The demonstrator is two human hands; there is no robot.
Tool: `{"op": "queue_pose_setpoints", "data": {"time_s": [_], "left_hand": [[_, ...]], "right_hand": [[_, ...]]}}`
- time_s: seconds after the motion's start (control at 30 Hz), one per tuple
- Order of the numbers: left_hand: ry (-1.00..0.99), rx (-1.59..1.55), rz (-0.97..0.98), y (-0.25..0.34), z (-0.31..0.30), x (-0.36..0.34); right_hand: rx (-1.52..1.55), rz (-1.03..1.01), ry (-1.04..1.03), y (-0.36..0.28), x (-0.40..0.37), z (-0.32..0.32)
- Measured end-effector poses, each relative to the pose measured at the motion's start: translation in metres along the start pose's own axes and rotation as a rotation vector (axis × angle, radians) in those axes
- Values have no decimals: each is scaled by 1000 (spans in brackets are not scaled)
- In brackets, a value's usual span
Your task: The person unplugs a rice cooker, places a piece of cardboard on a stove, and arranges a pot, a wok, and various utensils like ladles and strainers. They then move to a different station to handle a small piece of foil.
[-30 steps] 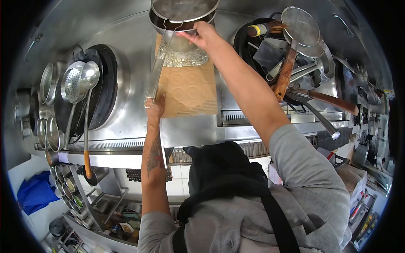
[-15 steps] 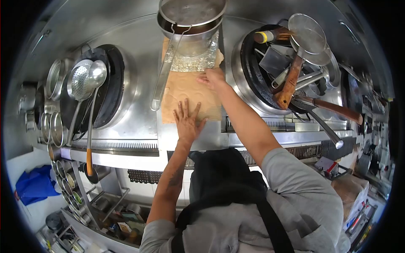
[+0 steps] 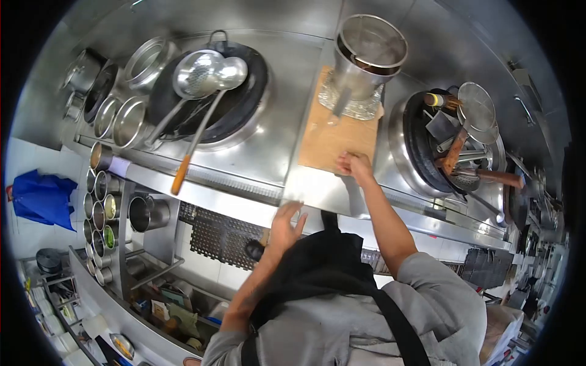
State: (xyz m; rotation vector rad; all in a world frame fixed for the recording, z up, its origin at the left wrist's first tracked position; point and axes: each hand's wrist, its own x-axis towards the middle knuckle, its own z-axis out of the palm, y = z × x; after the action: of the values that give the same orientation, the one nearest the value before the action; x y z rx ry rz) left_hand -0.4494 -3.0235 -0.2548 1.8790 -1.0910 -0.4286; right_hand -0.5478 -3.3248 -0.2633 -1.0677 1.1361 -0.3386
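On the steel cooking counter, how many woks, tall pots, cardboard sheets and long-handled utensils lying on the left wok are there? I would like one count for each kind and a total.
Woks: 2
Tall pot: 1
Cardboard sheet: 1
Long-handled utensils on the left wok: 2
Total: 6

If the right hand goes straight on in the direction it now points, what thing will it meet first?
The right hand is at the near edge of the brown sheet, so it would slide over that first, then probably reach the foil under the metal pot. Height is hard to judge.
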Motion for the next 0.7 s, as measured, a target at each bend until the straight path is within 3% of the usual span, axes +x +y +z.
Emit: {"op": "queue_pose_setpoints", "data": {"time_s": [0.1, 0.17, 0.27, 0.3, 0.33, 0.4, 0.47, 0.5, 0.57, 0.63, 0.67, 0.7], "left_hand": [[72, 58, -48, -35, -80, -78], [118, -146, -404, -65, -127, -129], [205, -127, -418, -123, -204, -179], [215, -253, -546, -118, -236, -181], [331, -274, -400, -151, -249, -183], [230, -159, -430, -140, -305, -149], [260, -214, -235, -153, -327, -100], [265, -194, -195, -146, -341, -77], [270, -125, -97, -125, -360, -25], [285, -59, -51, -121, -385, 20], [285, -44, -68, -122, -398, 40], [282, -30, -84, -129, -410, 59]], "right_hand": [[-98, 13, -8, 28, -57, 44], [-169, 41, -70, 48, -88, 82], [-162, 112, -254, 73, -127, 164], [-211, 109, -332, 72, -134, 201], [-262, 103, -417, 67, -139, 243], [-162, 79, -521, 45, -154, 322], [177, 137, -602, 31, -142, 390], [172, 150, -635, 21, -145, 414], [808, 177, -795, -19, -154, 446], [1159, 190, -937, -26, -120, 455], [1054, 260, -694, -51, -138, 445], [669, 27, -498, -52, -151, 433]]}}
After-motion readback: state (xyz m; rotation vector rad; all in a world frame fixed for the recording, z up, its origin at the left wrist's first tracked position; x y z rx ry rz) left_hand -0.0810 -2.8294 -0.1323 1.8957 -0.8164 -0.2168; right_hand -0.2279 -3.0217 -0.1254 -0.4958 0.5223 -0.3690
